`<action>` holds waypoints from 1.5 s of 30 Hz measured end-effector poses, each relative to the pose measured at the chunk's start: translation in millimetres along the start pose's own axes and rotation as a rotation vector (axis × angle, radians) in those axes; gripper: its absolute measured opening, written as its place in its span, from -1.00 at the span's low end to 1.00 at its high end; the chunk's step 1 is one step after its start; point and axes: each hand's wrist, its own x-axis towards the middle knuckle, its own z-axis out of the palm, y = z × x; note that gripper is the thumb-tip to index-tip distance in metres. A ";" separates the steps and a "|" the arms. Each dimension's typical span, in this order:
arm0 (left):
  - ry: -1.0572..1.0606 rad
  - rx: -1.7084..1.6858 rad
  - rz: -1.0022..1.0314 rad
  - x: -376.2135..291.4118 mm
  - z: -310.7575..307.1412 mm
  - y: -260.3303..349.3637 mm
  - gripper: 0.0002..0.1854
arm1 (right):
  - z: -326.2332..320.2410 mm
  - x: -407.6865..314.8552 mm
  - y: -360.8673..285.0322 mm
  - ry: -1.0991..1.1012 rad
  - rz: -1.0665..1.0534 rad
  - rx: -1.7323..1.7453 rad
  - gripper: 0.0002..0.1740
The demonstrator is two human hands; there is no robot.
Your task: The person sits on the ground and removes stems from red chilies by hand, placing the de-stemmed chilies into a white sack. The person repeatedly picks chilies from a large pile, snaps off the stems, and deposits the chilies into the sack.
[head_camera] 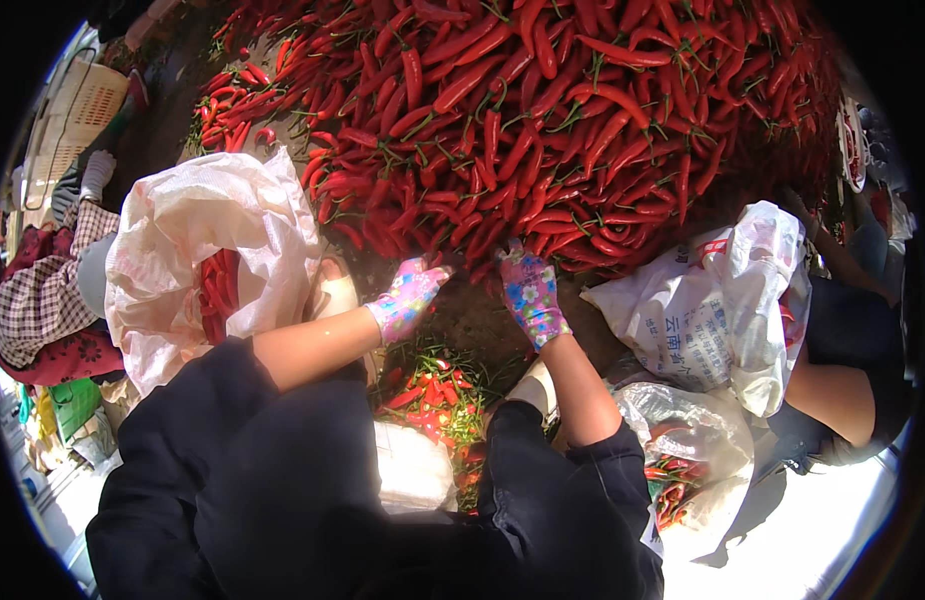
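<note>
A large heap of red chili peppers [522, 142], many with green stems, spreads out in front of me. My left hand [411, 298], in a pink flowered glove, is at the heap's near edge with its fingers bent. Something red shows by its fingertips, but whether it is gripped is unclear. To its right, my right hand [533, 296] wears a matching glove and reaches into the lowest peppers, which partly hide its fingertips. Left of my left forearm stands a white woven sack [207, 187], its mouth wide and red peppers [219, 292] inside.
Between my legs lie broken pepper pieces and green stems [440, 397]. At right are a printed white sack [687, 315] and a clear plastic bag [702, 412] holding peppers. People sit close on both sides, one in a checked sleeve [46, 300]. A pale crate [83, 105] stands far left.
</note>
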 end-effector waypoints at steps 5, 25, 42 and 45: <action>0.098 0.062 0.213 1.0 2.5 6.9 -0.52 | -26.5 -4.4 -4.7 0.199 -0.013 0.028 -0.87; -0.006 -0.064 -0.030 -2.9 -39.0 -3.7 -0.37 | -7.2 -51.8 -20.7 0.037 0.257 0.254 -0.72; -0.570 0.502 0.311 -10.4 -36.8 -11.2 -0.64 | -17.8 -31.1 -53.5 0.144 -0.132 0.459 -0.74; -0.712 0.262 0.226 -12.6 -40.9 -8.9 -0.63 | -31.5 -30.8 -56.8 0.016 -0.141 0.482 -0.75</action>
